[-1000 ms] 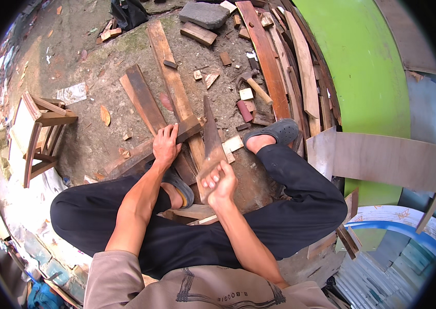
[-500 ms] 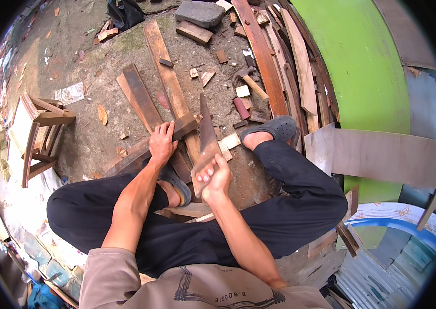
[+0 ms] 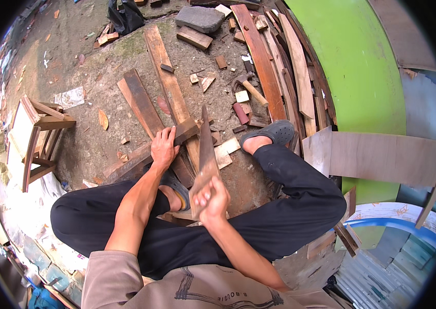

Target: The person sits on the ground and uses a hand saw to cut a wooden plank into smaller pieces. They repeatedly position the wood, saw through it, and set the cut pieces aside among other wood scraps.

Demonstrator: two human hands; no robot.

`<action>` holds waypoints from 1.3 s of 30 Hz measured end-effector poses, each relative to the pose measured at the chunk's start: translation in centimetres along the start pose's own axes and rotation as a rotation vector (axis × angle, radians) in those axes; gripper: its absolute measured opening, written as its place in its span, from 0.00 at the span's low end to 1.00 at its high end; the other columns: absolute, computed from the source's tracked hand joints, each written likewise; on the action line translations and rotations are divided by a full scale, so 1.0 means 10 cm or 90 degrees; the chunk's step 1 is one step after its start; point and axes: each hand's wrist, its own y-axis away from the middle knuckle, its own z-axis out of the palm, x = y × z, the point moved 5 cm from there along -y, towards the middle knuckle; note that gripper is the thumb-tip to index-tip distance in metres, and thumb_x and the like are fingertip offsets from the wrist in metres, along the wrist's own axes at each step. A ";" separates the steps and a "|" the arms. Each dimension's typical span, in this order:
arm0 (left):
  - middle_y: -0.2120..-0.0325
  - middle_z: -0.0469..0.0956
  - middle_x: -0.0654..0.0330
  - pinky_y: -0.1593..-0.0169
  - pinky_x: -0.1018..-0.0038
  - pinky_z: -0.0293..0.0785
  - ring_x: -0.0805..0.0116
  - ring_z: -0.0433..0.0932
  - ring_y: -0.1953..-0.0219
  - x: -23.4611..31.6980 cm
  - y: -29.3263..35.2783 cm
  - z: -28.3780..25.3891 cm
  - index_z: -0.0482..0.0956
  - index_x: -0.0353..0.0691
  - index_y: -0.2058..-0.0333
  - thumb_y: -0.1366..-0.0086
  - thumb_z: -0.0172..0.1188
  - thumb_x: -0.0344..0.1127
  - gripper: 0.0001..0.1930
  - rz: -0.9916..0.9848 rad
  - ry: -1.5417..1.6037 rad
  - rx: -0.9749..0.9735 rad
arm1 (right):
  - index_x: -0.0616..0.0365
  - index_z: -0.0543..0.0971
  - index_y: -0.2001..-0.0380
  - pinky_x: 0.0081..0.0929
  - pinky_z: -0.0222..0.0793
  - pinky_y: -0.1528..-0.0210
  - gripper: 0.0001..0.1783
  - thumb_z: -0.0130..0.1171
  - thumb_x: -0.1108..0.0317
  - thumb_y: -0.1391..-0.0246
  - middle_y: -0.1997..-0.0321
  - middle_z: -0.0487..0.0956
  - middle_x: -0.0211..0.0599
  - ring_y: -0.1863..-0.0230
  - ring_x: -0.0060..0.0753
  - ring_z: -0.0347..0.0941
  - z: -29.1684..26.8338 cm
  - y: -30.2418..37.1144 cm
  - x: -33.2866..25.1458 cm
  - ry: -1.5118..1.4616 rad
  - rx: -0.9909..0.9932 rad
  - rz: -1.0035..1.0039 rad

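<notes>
My right hand (image 3: 214,200) is wrapped round the handle of a handsaw (image 3: 208,154), whose tapered blade points away from me. The blade stands beside the right end of a wooden bar (image 3: 186,132); whether its teeth touch the wood I cannot tell. Closed over that bar, near its right end, my left hand (image 3: 164,148) presses it down. The bar lies slantwise across a long plank (image 3: 164,62) and a shorter dark board (image 3: 139,98) on the ground. Part of the bar is hidden under my left hand.
A hammer (image 3: 253,90) lies among small wood offcuts ahead of my right foot. Long boards (image 3: 261,56) are stacked along the green panel (image 3: 357,62) on the right. A small wooden stool (image 3: 43,129) stands at the left, and a stone block (image 3: 200,17) sits at the far side.
My right hand has drawn the saw back toward me, so its tip is now nearer the bar. The left hand keeps its hold on the bar.
</notes>
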 end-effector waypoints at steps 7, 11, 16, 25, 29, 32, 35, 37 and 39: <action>0.50 0.72 0.60 0.48 0.64 0.74 0.56 0.72 0.49 0.03 0.02 -0.01 0.72 0.43 0.42 0.57 0.74 0.34 0.39 0.001 0.006 -0.005 | 0.52 0.65 0.72 0.29 0.58 0.83 0.11 0.48 0.61 0.36 0.87 0.60 0.25 0.90 0.25 0.55 -0.10 0.29 -0.02 -0.014 -0.028 0.024; 0.50 0.73 0.60 0.48 0.64 0.75 0.57 0.72 0.49 0.08 -0.04 -0.08 0.73 0.43 0.42 0.56 0.73 0.34 0.38 0.007 0.015 0.009 | 0.53 0.66 0.71 0.29 0.58 0.83 0.11 0.47 0.61 0.35 0.87 0.60 0.25 0.90 0.25 0.55 0.03 -0.32 -0.10 -0.036 -0.002 0.018; 0.50 0.73 0.60 0.48 0.64 0.74 0.56 0.72 0.49 0.00 -0.02 -0.02 0.72 0.42 0.42 0.56 0.72 0.33 0.38 -0.001 0.014 0.016 | 0.52 0.66 0.72 0.29 0.59 0.82 0.11 0.48 0.61 0.36 0.87 0.60 0.24 0.89 0.23 0.56 -0.15 0.34 -0.15 0.004 -0.044 0.043; 0.50 0.72 0.60 0.49 0.65 0.75 0.57 0.73 0.49 0.02 0.02 -0.03 0.72 0.43 0.42 0.57 0.72 0.34 0.38 0.008 0.005 0.029 | 0.52 0.65 0.72 0.30 0.58 0.82 0.12 0.50 0.61 0.36 0.86 0.60 0.25 0.89 0.24 0.55 -0.17 0.35 -0.17 0.025 -0.056 0.044; 0.51 0.73 0.60 0.49 0.65 0.75 0.57 0.73 0.50 0.10 0.02 -0.06 0.73 0.43 0.42 0.56 0.72 0.34 0.38 0.024 0.003 0.014 | 0.51 0.64 0.72 0.29 0.58 0.80 0.13 0.51 0.58 0.36 0.86 0.59 0.25 0.89 0.24 0.53 0.08 -0.57 -0.10 -0.009 -0.046 0.019; 0.50 0.73 0.59 0.49 0.65 0.75 0.56 0.73 0.50 -0.01 -0.03 -0.03 0.72 0.42 0.42 0.56 0.72 0.34 0.38 0.006 -0.005 0.018 | 0.50 0.64 0.73 0.29 0.57 0.82 0.12 0.47 0.60 0.35 0.87 0.58 0.24 0.89 0.23 0.54 -0.12 0.16 -0.09 -0.002 -0.037 0.053; 0.51 0.73 0.59 0.48 0.65 0.75 0.56 0.73 0.50 0.04 0.01 -0.05 0.72 0.42 0.42 0.56 0.72 0.34 0.38 0.010 0.004 0.012 | 0.51 0.65 0.72 0.30 0.58 0.81 0.12 0.48 0.59 0.36 0.88 0.58 0.26 0.90 0.24 0.53 -0.11 0.21 0.04 0.015 -0.029 0.012; 0.51 0.73 0.59 0.48 0.65 0.74 0.56 0.73 0.50 0.08 -0.06 -0.09 0.73 0.42 0.42 0.55 0.72 0.34 0.37 0.018 0.014 0.011 | 0.51 0.65 0.72 0.30 0.58 0.79 0.13 0.51 0.59 0.37 0.88 0.59 0.25 0.89 0.24 0.53 0.14 -0.46 -0.06 -0.055 -0.029 0.021; 0.51 0.73 0.59 0.48 0.65 0.74 0.56 0.73 0.50 0.03 0.00 -0.06 0.73 0.42 0.42 0.55 0.72 0.34 0.37 0.007 0.007 0.002 | 0.51 0.65 0.72 0.30 0.57 0.79 0.13 0.51 0.58 0.37 0.87 0.59 0.25 0.89 0.24 0.53 0.06 -0.29 -0.04 -0.043 -0.024 0.036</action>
